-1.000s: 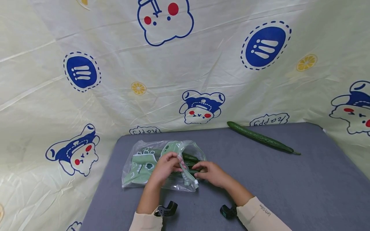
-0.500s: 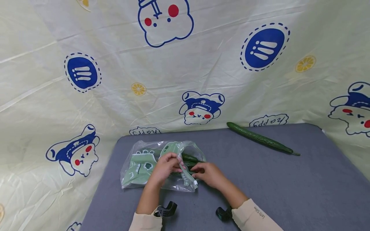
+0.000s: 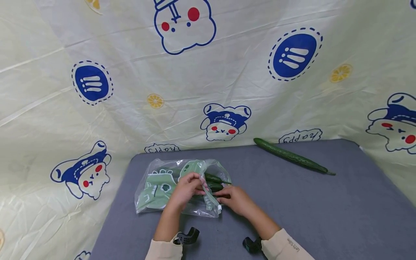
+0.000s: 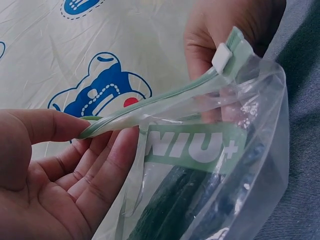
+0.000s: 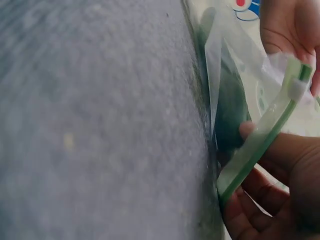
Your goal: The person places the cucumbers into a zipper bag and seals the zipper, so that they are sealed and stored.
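A clear zip bag (image 3: 159, 191) with green cartoon print lies on the table, holding dark green cucumbers (image 3: 213, 186). My left hand (image 3: 186, 189) pinches the upper edge of the bag's mouth; in the left wrist view its thumb and fingers hold the green zip strip (image 4: 150, 106). At the mouth, my right hand (image 3: 235, 199) reaches behind the strip and grips the end of a cucumber (image 5: 231, 107), the thumb against it. Part of that grip is hidden by the strip. A white slider (image 4: 222, 58) sits at the strip's end.
Another long cucumber (image 3: 292, 156) lies apart at the back right of the grey table (image 3: 308, 209). A printed cream sheet (image 3: 182, 79) hangs behind the table and at its sides.
My right hand has shifted slightly left and down at the bag's mouth, showing more of the cucumber ends. The left hand keeps its pinch almost in place.
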The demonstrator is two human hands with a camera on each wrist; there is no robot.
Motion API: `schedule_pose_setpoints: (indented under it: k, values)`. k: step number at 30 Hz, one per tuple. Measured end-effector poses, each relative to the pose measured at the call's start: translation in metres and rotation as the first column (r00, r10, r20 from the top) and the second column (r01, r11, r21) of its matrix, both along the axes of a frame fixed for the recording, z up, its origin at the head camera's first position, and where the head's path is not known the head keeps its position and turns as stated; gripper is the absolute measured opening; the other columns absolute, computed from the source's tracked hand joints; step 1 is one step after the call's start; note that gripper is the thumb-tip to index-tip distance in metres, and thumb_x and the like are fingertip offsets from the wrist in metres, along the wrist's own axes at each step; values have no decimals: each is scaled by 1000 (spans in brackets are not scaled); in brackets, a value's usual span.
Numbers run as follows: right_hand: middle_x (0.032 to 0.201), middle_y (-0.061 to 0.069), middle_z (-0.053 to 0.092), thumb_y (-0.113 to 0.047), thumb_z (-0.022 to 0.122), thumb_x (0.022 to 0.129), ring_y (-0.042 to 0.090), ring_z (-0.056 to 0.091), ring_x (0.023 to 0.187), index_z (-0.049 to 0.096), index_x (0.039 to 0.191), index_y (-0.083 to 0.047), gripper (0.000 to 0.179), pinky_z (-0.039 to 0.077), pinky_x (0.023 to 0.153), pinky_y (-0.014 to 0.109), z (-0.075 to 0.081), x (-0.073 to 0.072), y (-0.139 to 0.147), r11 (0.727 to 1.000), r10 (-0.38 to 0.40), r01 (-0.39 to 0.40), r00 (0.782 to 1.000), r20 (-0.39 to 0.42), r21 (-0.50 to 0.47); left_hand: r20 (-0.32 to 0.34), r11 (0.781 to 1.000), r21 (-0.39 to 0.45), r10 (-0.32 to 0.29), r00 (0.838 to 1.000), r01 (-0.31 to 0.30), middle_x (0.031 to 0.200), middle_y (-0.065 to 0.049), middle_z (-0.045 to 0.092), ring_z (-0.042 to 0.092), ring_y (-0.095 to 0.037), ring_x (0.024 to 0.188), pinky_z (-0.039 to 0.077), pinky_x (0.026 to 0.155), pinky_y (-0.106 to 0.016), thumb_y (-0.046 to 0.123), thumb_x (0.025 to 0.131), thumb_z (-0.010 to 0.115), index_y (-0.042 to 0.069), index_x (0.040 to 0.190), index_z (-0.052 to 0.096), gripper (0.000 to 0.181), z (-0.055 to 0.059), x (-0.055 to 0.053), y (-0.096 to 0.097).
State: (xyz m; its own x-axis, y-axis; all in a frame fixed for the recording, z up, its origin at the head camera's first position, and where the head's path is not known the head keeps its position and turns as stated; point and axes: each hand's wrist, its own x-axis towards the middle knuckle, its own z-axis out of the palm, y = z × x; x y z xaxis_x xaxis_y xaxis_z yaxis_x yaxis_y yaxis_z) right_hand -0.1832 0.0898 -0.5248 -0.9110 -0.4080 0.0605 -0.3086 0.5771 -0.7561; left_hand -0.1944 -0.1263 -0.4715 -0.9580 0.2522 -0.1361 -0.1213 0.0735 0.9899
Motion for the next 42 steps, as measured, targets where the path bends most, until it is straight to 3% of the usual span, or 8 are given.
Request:
schedule_pose_setpoints:
  k: [6,13,26,34,42]
  values:
    - [108,11,75,-18,70,95,21,71,94,72,119,-4,28,57,75,25,-2,-2,10,976,-84,107,988,126,-188,-6,1000,15,13,1000,-13,92,-13,69,71,-16,79,64,77,-34,6,100,53,-9,108,57,18,-1,0,0]
    - [110,8,74,-18,73,93,14,69,96,70,124,-6,33,56,80,22,1,-7,31,922,-245,269,962,117,-278,2,1000,21,-3,1000,3,93,-13,69,71,-15,79,62,75,-30,7,101,54,-8,109,56,17,0,-1,0]
    - [128,11,66,-27,72,95,25,64,111,62,135,-9,45,54,87,20,10,-18,72,910,-346,336,938,3,-244,-7,1000,15,-9,1000,9,92,-10,68,72,-15,79,62,74,-30,8,102,53,-5,107,57,15,1,0,-1]
    - [134,15,61,-32,68,97,32,60,121,58,139,-6,50,52,101,49,13,-30,98,910,-379,364,924,-46,-200,-14,1000,17,-10,1000,10,92,-11,69,71,-15,79,62,74,-29,7,101,53,-7,109,57,16,1,0,-2]
    - [144,21,54,-37,65,99,38,52,131,50,146,-3,60,44,109,55,20,-38,130,886,-433,421,901,-18,-194,3,1000,12,2,1000,-3,91,-10,69,73,-17,81,62,74,-28,7,101,53,-8,110,57,17,1,-1,-3]
